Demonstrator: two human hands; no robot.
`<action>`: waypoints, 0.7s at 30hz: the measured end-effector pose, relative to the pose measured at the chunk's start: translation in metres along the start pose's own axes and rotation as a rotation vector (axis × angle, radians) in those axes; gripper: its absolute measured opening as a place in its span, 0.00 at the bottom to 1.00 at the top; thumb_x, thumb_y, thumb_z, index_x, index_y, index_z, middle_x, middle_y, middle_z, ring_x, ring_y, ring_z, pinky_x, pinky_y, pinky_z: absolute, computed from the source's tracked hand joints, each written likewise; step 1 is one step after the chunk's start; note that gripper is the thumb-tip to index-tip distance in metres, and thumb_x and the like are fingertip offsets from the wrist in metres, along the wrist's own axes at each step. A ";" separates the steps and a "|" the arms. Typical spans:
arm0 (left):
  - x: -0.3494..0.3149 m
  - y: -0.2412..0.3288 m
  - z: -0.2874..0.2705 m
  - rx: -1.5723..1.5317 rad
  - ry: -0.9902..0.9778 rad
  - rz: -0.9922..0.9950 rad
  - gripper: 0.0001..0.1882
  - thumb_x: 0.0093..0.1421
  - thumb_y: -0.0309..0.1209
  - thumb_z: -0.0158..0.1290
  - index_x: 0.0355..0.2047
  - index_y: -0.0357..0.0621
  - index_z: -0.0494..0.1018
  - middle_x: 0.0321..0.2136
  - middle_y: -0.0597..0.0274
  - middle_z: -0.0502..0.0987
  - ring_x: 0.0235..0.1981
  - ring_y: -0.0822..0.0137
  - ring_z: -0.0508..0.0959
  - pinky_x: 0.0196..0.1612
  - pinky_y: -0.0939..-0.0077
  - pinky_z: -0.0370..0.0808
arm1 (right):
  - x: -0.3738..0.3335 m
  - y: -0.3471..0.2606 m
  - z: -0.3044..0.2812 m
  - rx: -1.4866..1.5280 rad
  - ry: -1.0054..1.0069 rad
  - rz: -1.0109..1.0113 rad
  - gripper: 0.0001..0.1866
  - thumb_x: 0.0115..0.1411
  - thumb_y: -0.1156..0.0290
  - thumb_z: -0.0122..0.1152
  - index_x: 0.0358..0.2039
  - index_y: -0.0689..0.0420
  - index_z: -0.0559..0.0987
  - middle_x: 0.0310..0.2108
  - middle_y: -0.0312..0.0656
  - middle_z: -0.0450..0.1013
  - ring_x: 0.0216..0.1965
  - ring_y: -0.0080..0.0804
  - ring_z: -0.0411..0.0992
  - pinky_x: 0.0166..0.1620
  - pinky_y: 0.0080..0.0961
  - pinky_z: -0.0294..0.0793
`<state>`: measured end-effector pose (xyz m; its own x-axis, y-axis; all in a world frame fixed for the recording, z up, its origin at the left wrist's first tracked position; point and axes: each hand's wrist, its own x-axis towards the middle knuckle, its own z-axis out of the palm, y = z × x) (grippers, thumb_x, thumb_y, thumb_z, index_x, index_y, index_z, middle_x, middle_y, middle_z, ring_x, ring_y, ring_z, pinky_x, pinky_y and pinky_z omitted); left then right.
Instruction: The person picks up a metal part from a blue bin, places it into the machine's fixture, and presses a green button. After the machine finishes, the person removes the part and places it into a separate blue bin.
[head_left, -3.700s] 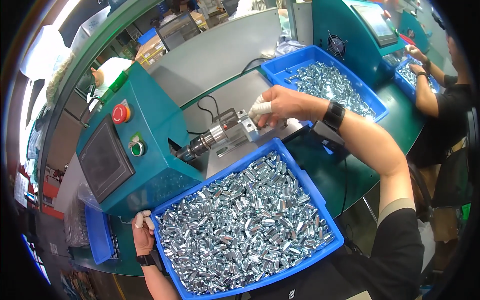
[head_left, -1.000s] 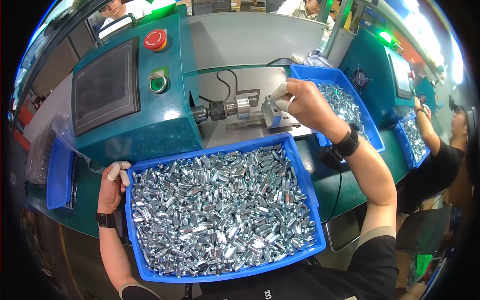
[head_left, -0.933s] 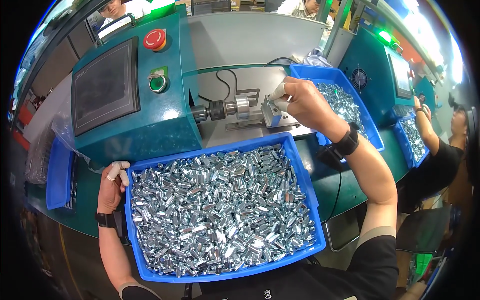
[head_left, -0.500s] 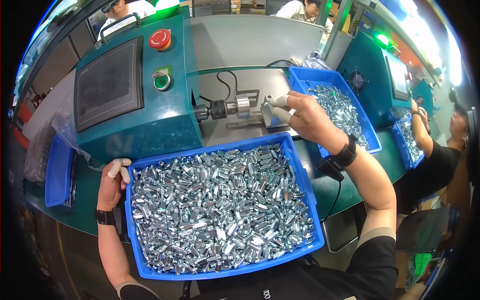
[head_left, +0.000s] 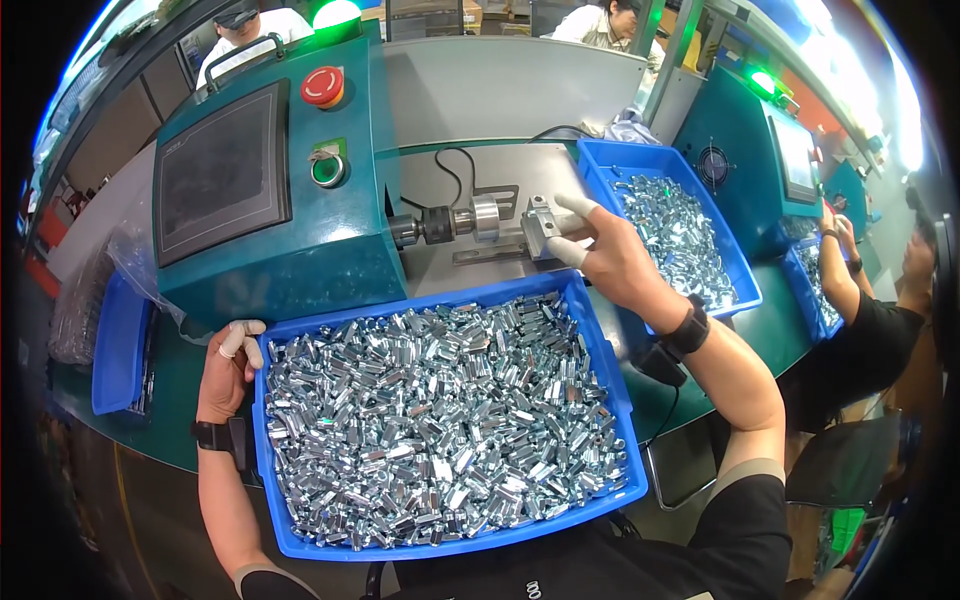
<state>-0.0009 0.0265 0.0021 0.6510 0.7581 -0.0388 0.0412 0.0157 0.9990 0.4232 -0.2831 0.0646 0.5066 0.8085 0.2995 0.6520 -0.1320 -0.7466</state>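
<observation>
There, metal block (head_left: pixel 541 226) at right hand (head_left: pixel 615 262) fingertips, beside chuck (head_left: pixel 440 224).

Four blue bins: near one (head_left: pixel 600 330), far one (head_left: pixel 600 160), left one (head_left: pixel 115 350), right one (head_left: pixel 795 265). Two teal machines: left (head_left: pixel 270 260), right (head_left: pixel 740 160). Too many metal nuts (head_left: pixel 430 420) to count.

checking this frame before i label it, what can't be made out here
Head view only:
- Right hand at the metal fixture: its fingers cover whatever piece sits there, so any grip is unclear.
- Left hand on the near blue bin rim: its palm side is hidden.
- Single metal parts are too small to tell apart.
- Touch screen is dark.
</observation>
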 end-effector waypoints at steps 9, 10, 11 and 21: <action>0.002 -0.003 0.001 0.008 0.006 0.017 0.19 0.72 0.44 0.46 0.41 0.40 0.77 0.17 0.69 0.71 0.14 0.80 0.63 0.18 0.85 0.57 | 0.004 -0.004 -0.005 0.291 -0.155 0.221 0.26 0.63 0.68 0.66 0.58 0.67 0.74 0.45 0.43 0.80 0.41 0.24 0.76 0.43 0.23 0.76; 0.002 -0.004 0.000 0.014 0.009 0.018 0.20 0.72 0.44 0.46 0.41 0.40 0.77 0.17 0.69 0.71 0.14 0.80 0.62 0.18 0.85 0.57 | 0.004 -0.005 -0.006 0.296 -0.164 0.227 0.26 0.63 0.68 0.65 0.59 0.67 0.74 0.46 0.44 0.79 0.42 0.24 0.75 0.45 0.23 0.76; 0.001 -0.005 0.001 0.014 0.011 0.016 0.20 0.72 0.44 0.46 0.41 0.40 0.77 0.17 0.69 0.71 0.14 0.80 0.62 0.18 0.85 0.57 | 0.004 -0.005 -0.007 0.301 -0.172 0.233 0.26 0.64 0.68 0.64 0.59 0.68 0.73 0.48 0.44 0.78 0.44 0.25 0.75 0.46 0.24 0.75; 0.002 -0.005 0.000 0.027 0.010 0.023 0.20 0.71 0.46 0.46 0.41 0.40 0.76 0.17 0.69 0.70 0.14 0.80 0.62 0.18 0.86 0.56 | 0.010 0.003 -0.010 0.364 -0.235 0.215 0.28 0.63 0.66 0.65 0.60 0.67 0.73 0.47 0.42 0.77 0.44 0.25 0.74 0.48 0.25 0.75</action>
<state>0.0003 0.0283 -0.0034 0.6441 0.7648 -0.0150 0.0467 -0.0197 0.9987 0.4355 -0.2807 0.0712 0.4398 0.8981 0.0049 0.2859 -0.1348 -0.9487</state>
